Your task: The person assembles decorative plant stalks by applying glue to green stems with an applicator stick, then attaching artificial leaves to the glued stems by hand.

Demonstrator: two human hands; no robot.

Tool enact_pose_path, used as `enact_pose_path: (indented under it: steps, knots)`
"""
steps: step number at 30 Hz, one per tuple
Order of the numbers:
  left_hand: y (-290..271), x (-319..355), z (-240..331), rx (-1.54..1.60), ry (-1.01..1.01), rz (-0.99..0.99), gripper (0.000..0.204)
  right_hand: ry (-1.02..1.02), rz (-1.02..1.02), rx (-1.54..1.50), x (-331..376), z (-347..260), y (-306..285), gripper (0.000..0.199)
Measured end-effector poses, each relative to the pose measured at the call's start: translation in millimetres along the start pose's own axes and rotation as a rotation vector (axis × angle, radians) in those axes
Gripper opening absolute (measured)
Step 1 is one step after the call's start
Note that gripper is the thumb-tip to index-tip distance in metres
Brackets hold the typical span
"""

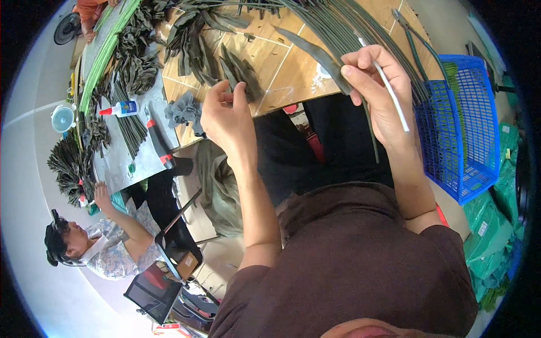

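My right hand (380, 101) pinches a long dark green artificial leaf (315, 54) between thumb and fingers, its tip pointing up and left. The same hand also holds a thin white stick (391, 93) slanting across the fingers. A thin green stem (372, 135) hangs below this hand; whether it is gripped cannot be made out. At the table's near edge, my left hand (228, 124) is raised with thumb and fingers apart, seemingly holding nothing. Just beyond it lie loose dark leaves (241, 70). A white smear (320, 84) marks the wooden table (276, 79) under the held leaf.
Long green stems (338, 28) and long-handled pliers (411, 39) lie at the far right. A blue basket (473, 124) stands to the right. Leftward are crumpled grey cloth (183, 110), a glue bottle (121, 109), a red-black cutting tool (158, 138) and a seated co-worker (118, 242).
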State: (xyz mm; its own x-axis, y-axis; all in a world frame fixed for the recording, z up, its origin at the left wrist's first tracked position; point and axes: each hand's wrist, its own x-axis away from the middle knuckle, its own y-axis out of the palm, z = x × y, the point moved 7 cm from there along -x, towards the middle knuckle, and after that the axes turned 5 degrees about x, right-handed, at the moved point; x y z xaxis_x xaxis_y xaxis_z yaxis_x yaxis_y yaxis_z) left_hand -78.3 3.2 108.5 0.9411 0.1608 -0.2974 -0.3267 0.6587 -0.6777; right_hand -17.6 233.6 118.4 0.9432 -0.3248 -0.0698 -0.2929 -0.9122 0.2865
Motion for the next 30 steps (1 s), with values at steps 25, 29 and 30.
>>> enact_pose_path:
  steps: [25,29,30]
  knots:
    - [58,24,21,1.553,-0.472,-0.384,0.01,-0.336,-0.061,0.517,19,15,32,0.017]
    - [61,21,19,1.552,-0.403,-0.401,0.009,-0.406,-0.063,0.568,20,22,30,0.018]
    - [60,22,17,1.539,-0.396,-0.398,0.009,-0.411,-0.059,0.595,22,23,30,0.018]
